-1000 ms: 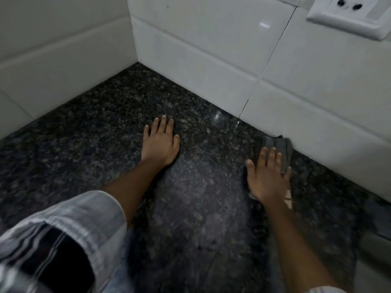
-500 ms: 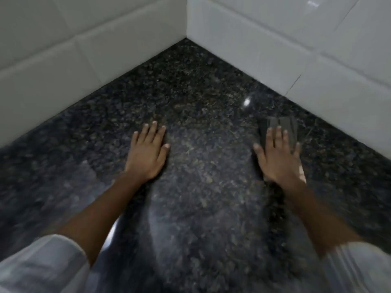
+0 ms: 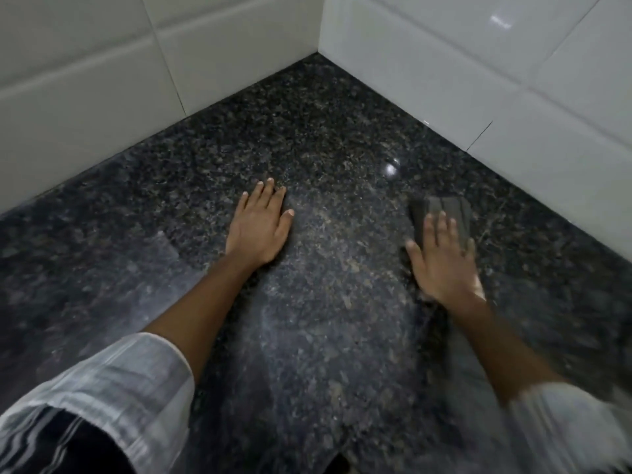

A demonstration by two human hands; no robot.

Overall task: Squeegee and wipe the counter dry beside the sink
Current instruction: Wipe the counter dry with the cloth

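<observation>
The dark speckled granite counter (image 3: pixel 335 302) fills the view and runs into a tiled corner. My right hand (image 3: pixel 443 260) presses flat on a folded grey cloth (image 3: pixel 444 210), whose far end sticks out beyond my fingertips. A pale edge of the cloth shows beside my wrist. My left hand (image 3: pixel 261 227) lies flat on the bare counter with fingers together, holding nothing. A dull wiped streak runs between the two hands. No squeegee or sink is in view.
White tiled walls (image 3: pixel 513 97) meet at a corner (image 3: pixel 319 53) at the back. The left wall (image 3: pixel 102 97) borders the counter on the left. My striped sleeves (image 3: pixel 113 405) fill the lower corners.
The view has swung left, so the corner now sits further right. My right hand with the cloth has slid away from the right wall toward the counter's middle. The left hand stays planted.
</observation>
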